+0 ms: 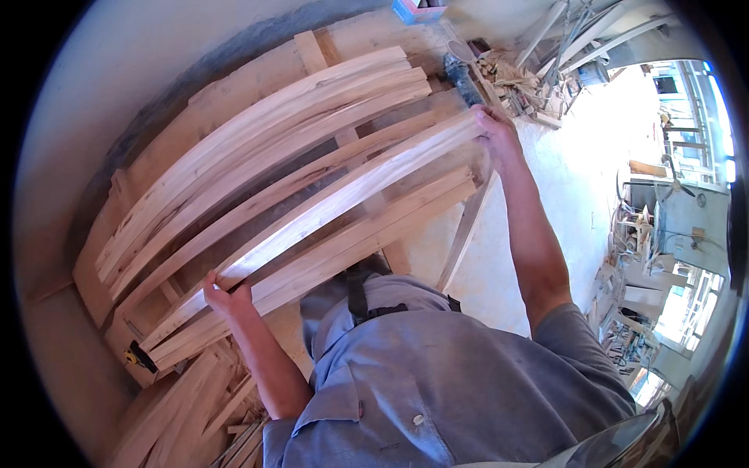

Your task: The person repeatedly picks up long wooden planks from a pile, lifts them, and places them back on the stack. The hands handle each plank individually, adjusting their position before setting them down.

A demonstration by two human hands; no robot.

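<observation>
We hold a long, pale, gently curved wooden board (pixel 343 195) by its two ends, and it runs slantwise from lower left to upper right across the middle of the view. Our left hand (pixel 226 295) is closed around its lower left end, fingers curled over the near edge. Our right hand (pixel 493 129) grips the upper right end, with the arm stretched well out. The board looks slightly blurred along its length.

Just under it lie more curved boards of the same light wood: one pair (pixel 328 257) near our body, and a larger stack of bowed planks (pixel 257 148) farther off, toward the wall. All of these rest on a rough workbench of flat wooden slats (pixel 257 78), whose crosspieces show between the boards. A small black and yellow tool (pixel 140 357) sits at the lower left corner of the bench, just beside the ends of the near boards. Loose offcuts of pale timber (pixel 195 413) are heaped below it.

Beyond our right hand we see a dark grey power tool (pixel 462 76) beside a pile of wood scraps (pixel 519 82). The pale concrete floor (pixel 577 171) spreads to the right, toward a cluttered workshop area (pixel 647 257).
</observation>
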